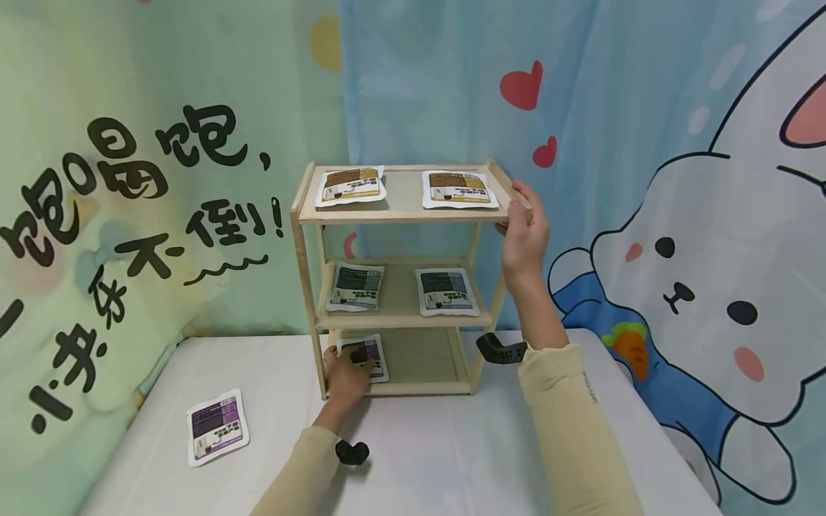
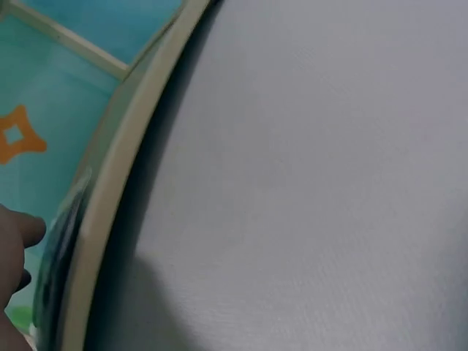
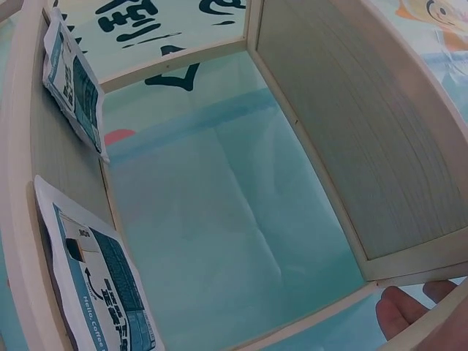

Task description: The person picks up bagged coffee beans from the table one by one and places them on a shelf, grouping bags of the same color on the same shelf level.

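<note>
A three-tier wooden shelf rack (image 1: 403,322) stands on the white table. My left hand (image 1: 347,376) is at the left of the bottom tier, its fingers spread over a purple-labelled pouch (image 1: 376,367). In the left wrist view, part of that hand (image 2: 11,248) shows just above the pouch (image 2: 58,256), with the fingers not closed round it. My right hand (image 1: 528,240) grips the right end of the top tier; its fingertips (image 3: 401,311) show below the board in the right wrist view.
Two yellow-brown pouches (image 1: 351,186) (image 1: 459,189) lie on the top tier. The middle tier bears two blue-green pouches (image 1: 356,287) (image 1: 448,292). Another purple-labelled pouch (image 1: 218,428) lies on the table (image 1: 445,451) at the left. Printed curtains (image 1: 426,86) hang behind.
</note>
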{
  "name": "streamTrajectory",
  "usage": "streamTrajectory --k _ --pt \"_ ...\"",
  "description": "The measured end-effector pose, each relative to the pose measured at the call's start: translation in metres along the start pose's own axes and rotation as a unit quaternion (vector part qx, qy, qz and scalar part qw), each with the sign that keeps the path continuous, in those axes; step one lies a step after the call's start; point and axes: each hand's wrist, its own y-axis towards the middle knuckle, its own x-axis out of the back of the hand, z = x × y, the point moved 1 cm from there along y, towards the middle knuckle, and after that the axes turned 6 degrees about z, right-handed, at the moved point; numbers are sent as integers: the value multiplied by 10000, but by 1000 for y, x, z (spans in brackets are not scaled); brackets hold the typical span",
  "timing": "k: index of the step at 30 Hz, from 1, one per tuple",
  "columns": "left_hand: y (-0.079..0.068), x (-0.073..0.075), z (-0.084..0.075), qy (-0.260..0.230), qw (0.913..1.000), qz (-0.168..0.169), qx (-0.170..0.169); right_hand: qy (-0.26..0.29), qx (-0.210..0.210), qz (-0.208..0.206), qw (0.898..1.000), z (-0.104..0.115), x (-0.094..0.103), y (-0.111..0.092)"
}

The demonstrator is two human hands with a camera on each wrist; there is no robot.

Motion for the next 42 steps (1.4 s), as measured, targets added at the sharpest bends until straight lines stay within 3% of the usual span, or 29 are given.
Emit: streamTrajectory --k 4,8,11,15,17,23,26,28,30,37,42 --pt "-2 3 -2 17 9998 95 -146 -2 11 50 10000 0 -4 2" --pt "-6 8 -4 14 9976 328 -603 -45 60 71 9999 -1 -9 2" --pt "-13 15 -8 -50 9929 722 -948 -57 71 78 9999 -3 -11 1" --pt "-24 30 -17 -100 9803 1396 -1394 -18 -4 106 9999 -6 -12 -2" --pt "-31 42 -22 -114 9709 1779 -1601 1 -7 113 9999 -6 -12 -3" --pt "-49 91 -33 -196 9440 2806 -1727 -9 -40 78 10000 -4 -10 -4" --pt "-56 115 -33 -121 9326 3155 -1750 27 -103 -21 9999 -4 -5 -5" --pt "-60 130 -30 -27 9304 3260 -1679 96 -81 -29 9999 -4 -2 -4" --pt "-62 147 -24 67 9354 3172 -1564 114 -66 24 9999 -4 -1 -3" --pt "-67 207 12 269 9712 2225 -811 19 -72 -3 10000 -9 -1 -3" --pt "-66 229 53 688 9892 1198 -488 115 201 7 9997 -5 -3 -2"
